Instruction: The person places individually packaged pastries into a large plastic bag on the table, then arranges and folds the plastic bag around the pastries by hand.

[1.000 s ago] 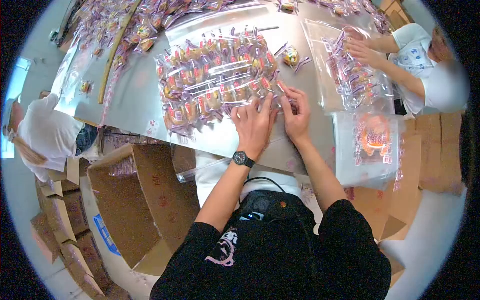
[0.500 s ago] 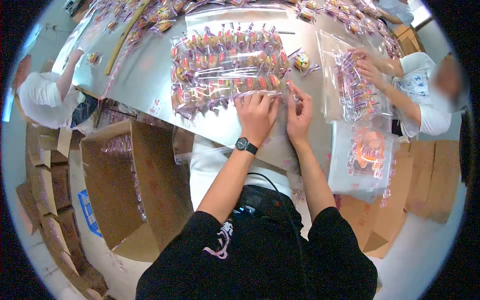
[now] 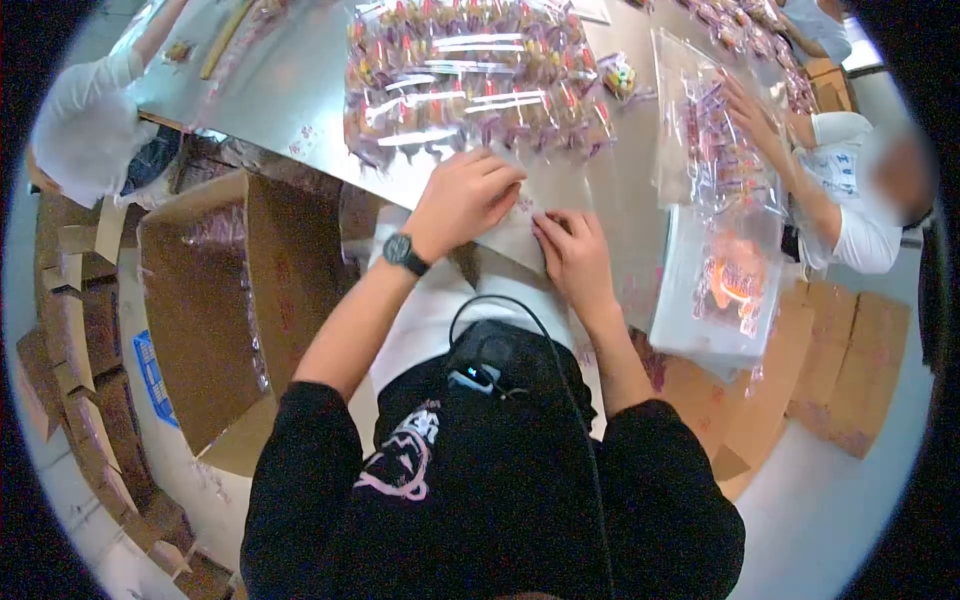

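A large clear plastic bag packed with rows of small wrapped snacks lies flat on the metal table, just beyond my hands. My left hand, with a black watch at the wrist, is curled close to the bag's near edge. Its fingers are drawn together, and whatever they hold is hidden. To the right and a little nearer my body, my right hand has thumb and fingers pinched. Any thin clear film between the two hands is too faint to make out. One loose wrapped snack lies right of the bag.
A co-worker on the right handles another clear bag of snacks. Below it lies a stack of printed plastic bags. An open cardboard box stands at the left below the table edge. Another person is at the far left.
Both hands have moved back from the filled bag toward my body; the left has also shifted left. The filled bag appears higher in view as the camera tilts down.
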`<state>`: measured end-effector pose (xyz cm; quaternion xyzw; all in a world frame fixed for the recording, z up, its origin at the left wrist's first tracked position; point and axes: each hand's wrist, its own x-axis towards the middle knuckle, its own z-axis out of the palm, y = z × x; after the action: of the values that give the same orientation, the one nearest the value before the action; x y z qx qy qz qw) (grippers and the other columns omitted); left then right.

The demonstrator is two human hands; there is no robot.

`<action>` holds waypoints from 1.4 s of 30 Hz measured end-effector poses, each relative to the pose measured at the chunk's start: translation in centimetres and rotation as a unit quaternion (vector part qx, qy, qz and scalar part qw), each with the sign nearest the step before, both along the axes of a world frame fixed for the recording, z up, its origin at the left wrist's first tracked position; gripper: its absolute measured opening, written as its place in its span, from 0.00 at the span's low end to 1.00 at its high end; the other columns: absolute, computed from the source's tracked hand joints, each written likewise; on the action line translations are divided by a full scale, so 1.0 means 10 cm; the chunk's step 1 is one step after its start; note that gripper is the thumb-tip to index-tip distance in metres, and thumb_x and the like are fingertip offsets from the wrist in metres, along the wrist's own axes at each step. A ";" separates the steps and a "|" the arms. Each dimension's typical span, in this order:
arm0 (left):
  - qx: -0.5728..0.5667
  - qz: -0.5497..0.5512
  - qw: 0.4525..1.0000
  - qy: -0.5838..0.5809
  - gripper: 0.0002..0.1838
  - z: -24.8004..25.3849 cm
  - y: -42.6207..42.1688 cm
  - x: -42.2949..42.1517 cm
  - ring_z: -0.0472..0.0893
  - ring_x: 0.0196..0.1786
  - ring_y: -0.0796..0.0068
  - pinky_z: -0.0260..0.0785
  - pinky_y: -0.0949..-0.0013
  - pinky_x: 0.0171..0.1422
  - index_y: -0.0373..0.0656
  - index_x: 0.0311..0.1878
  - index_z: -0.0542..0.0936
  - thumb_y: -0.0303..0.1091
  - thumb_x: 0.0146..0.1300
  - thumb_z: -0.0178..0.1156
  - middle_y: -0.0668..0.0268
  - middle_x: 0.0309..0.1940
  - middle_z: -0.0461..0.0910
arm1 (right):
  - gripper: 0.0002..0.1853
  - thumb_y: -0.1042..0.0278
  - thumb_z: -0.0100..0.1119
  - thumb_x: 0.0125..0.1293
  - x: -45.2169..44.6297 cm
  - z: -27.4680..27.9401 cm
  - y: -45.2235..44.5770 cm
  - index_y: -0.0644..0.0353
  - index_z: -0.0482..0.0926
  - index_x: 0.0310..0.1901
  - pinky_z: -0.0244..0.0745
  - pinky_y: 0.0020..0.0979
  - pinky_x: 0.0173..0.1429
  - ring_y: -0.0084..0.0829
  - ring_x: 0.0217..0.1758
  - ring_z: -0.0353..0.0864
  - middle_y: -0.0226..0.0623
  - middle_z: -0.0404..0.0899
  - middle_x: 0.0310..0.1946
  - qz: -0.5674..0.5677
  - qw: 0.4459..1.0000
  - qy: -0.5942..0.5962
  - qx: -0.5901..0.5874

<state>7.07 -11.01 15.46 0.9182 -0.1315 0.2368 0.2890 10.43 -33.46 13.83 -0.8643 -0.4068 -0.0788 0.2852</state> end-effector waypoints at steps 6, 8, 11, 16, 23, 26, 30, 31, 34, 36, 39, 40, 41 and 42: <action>-0.112 -0.102 0.978 0.141 0.23 -0.25 0.10 0.43 0.83 0.50 0.59 0.77 0.59 0.55 0.43 0.51 0.85 0.38 0.49 0.74 0.60 0.44 0.85 | 0.08 0.72 0.69 0.62 0.04 -0.07 -0.04 0.60 0.87 0.43 0.76 0.40 0.50 0.43 0.44 0.79 0.41 0.82 0.38 0.022 0.999 0.042 0.015; -0.251 -0.131 0.926 0.248 0.30 -0.34 0.16 0.49 0.84 0.55 0.67 0.76 0.65 0.63 0.43 0.61 0.81 0.35 0.52 0.76 0.60 0.52 0.85 | 0.05 0.71 0.66 0.64 0.05 -0.08 -0.03 0.58 0.85 0.41 0.75 0.41 0.48 0.45 0.44 0.79 0.41 0.82 0.38 0.010 0.998 0.060 0.022; -0.246 -0.131 0.917 0.286 0.33 -0.30 0.18 0.46 0.83 0.60 0.69 0.74 0.66 0.69 0.42 0.65 0.79 0.34 0.55 0.77 0.60 0.58 0.84 | 0.05 0.72 0.64 0.63 0.06 -0.04 0.03 0.58 0.83 0.40 0.74 0.43 0.47 0.46 0.43 0.77 0.40 0.79 0.37 0.001 0.999 0.044 -0.016; -0.142 -0.147 0.952 0.229 0.34 -0.31 0.20 0.50 0.82 0.60 0.56 0.73 0.60 0.68 0.43 0.65 0.79 0.39 0.53 0.75 0.54 0.59 0.82 | 0.09 0.76 0.62 0.55 0.05 -0.05 0.05 0.57 0.79 0.39 0.72 0.45 0.46 0.46 0.43 0.76 0.40 0.75 0.36 0.027 0.995 0.006 -0.101; -0.047 -0.131 0.974 0.177 0.35 -0.43 0.14 0.52 0.77 0.64 0.47 0.70 0.53 0.71 0.45 0.67 0.78 0.42 0.53 0.70 0.51 0.65 0.75 | 0.10 0.78 0.59 0.52 -0.34 0.12 -0.27 0.58 0.77 0.37 0.72 0.45 0.45 0.48 0.42 0.76 0.43 0.73 0.35 0.106 0.985 0.076 -0.111; -0.040 -0.133 0.969 0.205 0.36 -0.37 0.14 0.51 0.75 0.65 0.47 0.69 0.53 0.72 0.46 0.69 0.76 0.41 0.54 0.70 0.51 0.66 0.74 | 0.09 0.79 0.60 0.53 -0.60 0.09 -0.58 0.60 0.77 0.37 0.73 0.46 0.44 0.51 0.41 0.77 0.46 0.73 0.34 0.127 0.974 0.152 -0.110; -0.028 -0.137 0.977 0.163 0.32 -0.41 0.12 0.48 0.76 0.65 0.48 0.69 0.52 0.71 0.44 0.66 0.77 0.38 0.56 0.69 0.52 0.66 0.74 | 0.06 0.79 0.61 0.59 -0.93 -0.18 -1.31 0.62 0.77 0.39 0.75 0.47 0.44 0.55 0.42 0.79 0.49 0.76 0.36 0.048 0.955 0.275 -0.104; -0.014 -0.132 0.977 0.164 0.30 -0.38 0.11 0.43 0.76 0.65 0.48 0.69 0.53 0.71 0.43 0.65 0.77 0.37 0.57 0.68 0.52 0.66 0.74 | 0.05 0.77 0.62 0.62 -1.00 -0.27 -1.52 0.63 0.77 0.39 0.76 0.46 0.44 0.54 0.41 0.80 0.49 0.77 0.36 -0.005 0.956 0.272 -0.112; 0.035 -0.112 0.973 0.201 0.25 -0.11 0.05 0.10 0.75 0.66 0.49 0.69 0.54 0.71 0.41 0.61 0.77 0.33 0.59 0.67 0.53 0.65 0.75 | 0.06 0.73 0.65 0.64 -1.27 -0.69 -2.35 0.63 0.77 0.39 0.78 0.44 0.43 0.51 0.37 0.83 0.50 0.81 0.34 -0.125 0.935 0.273 -0.190; 0.065 -0.061 0.984 0.153 0.27 -0.07 0.12 -0.22 0.75 0.66 0.50 0.69 0.53 0.71 0.41 0.62 0.77 0.34 0.59 0.68 0.54 0.65 0.75 | 0.09 0.70 0.67 0.61 -1.53 -0.93 -2.89 0.63 0.78 0.40 0.78 0.44 0.41 0.48 0.35 0.84 0.49 0.81 0.32 -0.215 0.875 0.344 -0.264; 0.079 0.007 0.986 0.148 0.27 0.02 0.28 -0.69 0.76 0.66 0.50 0.68 0.53 0.72 0.41 0.62 0.77 0.36 0.59 0.69 0.55 0.64 0.77 | 0.11 0.66 0.68 0.61 -1.81 -1.07 -3.31 0.62 0.79 0.41 0.78 0.44 0.42 0.47 0.36 0.84 0.49 0.82 0.32 -0.220 0.853 0.360 -0.306; 0.082 0.027 0.984 0.157 0.27 0.07 0.35 -0.83 0.76 0.67 0.51 0.68 0.52 0.72 0.42 0.62 0.77 0.36 0.60 0.69 0.55 0.64 0.77 | 0.13 0.65 0.69 0.61 -1.79 -1.04 -3.20 0.62 0.80 0.43 0.78 0.43 0.42 0.47 0.35 0.83 0.49 0.82 0.33 -0.222 0.844 0.377 -0.310; 0.071 0.042 0.983 0.165 0.26 0.10 0.39 -0.97 0.76 0.67 0.50 0.68 0.52 0.72 0.42 0.62 0.78 0.37 0.60 0.69 0.55 0.63 0.77 | 0.14 0.64 0.69 0.61 -1.76 -0.99 -3.12 0.62 0.81 0.45 0.78 0.43 0.42 0.47 0.35 0.83 0.49 0.83 0.33 -0.224 0.834 0.395 -0.315; 0.060 0.055 0.982 0.171 0.25 0.13 0.41 -1.10 0.75 0.66 0.50 0.68 0.53 0.72 0.42 0.61 0.78 0.37 0.61 0.69 0.54 0.62 0.78 | 0.16 0.63 0.69 0.61 -1.71 -0.94 -3.00 0.61 0.82 0.47 0.78 0.43 0.43 0.47 0.35 0.83 0.49 0.83 0.34 -0.226 0.823 0.412 -0.319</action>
<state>-3.89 -6.87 16.74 0.9668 -0.0430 0.0831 0.2377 -6.68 -63.51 4.39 -0.9267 -0.0470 0.3565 0.1090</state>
